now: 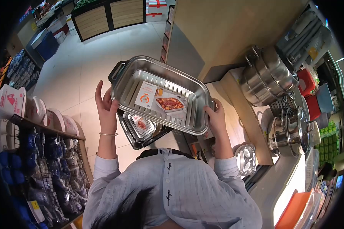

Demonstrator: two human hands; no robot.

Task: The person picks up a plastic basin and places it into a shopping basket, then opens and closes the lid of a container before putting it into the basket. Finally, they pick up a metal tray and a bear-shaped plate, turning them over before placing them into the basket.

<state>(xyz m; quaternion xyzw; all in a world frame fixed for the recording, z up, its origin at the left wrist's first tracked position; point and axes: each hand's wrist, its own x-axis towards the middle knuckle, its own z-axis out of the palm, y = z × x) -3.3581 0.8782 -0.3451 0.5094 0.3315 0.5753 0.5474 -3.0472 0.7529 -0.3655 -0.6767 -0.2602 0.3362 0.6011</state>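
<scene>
A rectangular metal roasting pan [191,82] with a ribbed bottom and end handles is tilted in front of my body. Inside it lies a printed label [160,100] showing food. My left hand [107,107] supports the pan's left end, with the thumb near the rim and the index finger raised. At the right end, my right hand [216,118] grips the rim near the handle, thumb on top. Below the held pan, a smaller tray [145,131] with a similar label sits in a black basket [137,145].
Steel steamer pots [262,82] and lidded pots [288,131] stand on the right shelf. A rack with packaged goods [49,168] is at left. An orange board [294,210] lies at lower right. A wood-sided display [107,17] stands beyond the tiled floor [76,68].
</scene>
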